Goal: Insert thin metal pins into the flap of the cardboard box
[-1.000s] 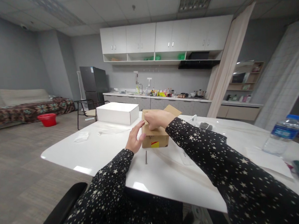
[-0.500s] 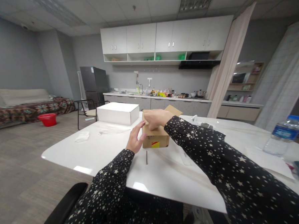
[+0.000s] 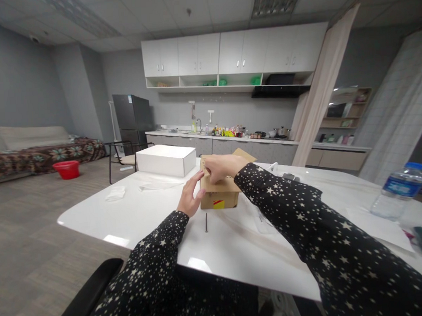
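A small brown cardboard box [image 3: 213, 203] with a red-and-yellow label stands in front of me, its top flaps folded outward. My left hand [image 3: 191, 196] lies along the left side of the box, fingers stretched out and fingertips at its edge. Over the top of the box, my right hand [image 3: 221, 168] is closed with its fingers curled downward at the flaps. Whatever those fingers hold, if anything, is hidden by the hand. A thin dark metal rod, perhaps a nail or screw [image 3: 206, 223], lies on the table just below the box.
The white table [image 3: 136, 218] carries a white box [image 3: 165, 161] behind my left hand and a crumpled tissue [image 3: 115, 193] farther left. To the right stands a water bottle [image 3: 398, 193]. A clear plastic piece [image 3: 265, 222] lies beside my right forearm. A red bucket [image 3: 66, 170] is on the floor.
Very little differs. My right forearm has shifted slightly to the right, while both hands stay at the box.
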Motion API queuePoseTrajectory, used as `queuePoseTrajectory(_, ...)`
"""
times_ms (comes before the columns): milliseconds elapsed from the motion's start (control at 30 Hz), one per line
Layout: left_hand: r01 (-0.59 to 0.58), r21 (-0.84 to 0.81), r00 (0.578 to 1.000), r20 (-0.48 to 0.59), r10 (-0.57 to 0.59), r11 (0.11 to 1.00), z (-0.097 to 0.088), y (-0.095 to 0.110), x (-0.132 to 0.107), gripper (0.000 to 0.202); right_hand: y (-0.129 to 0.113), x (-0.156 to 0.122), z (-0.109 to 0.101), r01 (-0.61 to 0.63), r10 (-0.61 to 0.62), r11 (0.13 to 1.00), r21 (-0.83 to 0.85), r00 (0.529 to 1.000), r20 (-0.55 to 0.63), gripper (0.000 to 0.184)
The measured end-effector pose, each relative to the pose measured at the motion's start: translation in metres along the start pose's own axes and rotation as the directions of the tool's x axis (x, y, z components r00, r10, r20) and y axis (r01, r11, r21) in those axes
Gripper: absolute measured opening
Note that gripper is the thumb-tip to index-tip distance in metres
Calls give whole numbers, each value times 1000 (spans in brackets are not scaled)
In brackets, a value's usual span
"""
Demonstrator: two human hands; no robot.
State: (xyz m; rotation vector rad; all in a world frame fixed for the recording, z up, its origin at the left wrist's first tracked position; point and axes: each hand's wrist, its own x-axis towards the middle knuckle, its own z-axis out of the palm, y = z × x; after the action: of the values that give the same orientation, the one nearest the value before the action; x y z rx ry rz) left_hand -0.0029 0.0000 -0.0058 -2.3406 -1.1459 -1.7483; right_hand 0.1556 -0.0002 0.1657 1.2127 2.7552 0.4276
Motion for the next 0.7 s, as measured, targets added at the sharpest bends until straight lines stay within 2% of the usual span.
queuePoseTrajectory(200, 7, -8, 1000, 5, -7, 1000, 0, 5, 2, 53, -1, 2, 0, -11, 11, 1000, -28, 1000, -6, 40)
queuePoseTrajectory(433, 3, -17, 1000, 5, -3, 1000, 1, 5, 1, 54, -3, 2, 1, 19, -20, 999, -42, 999, -25, 30)
queuePoseTrajectory(700, -12, 6, 1000, 2, 12, 1000, 2, 2, 1, 55, -1, 4, 3, 48, -49, 998, -33, 999, -16, 29)
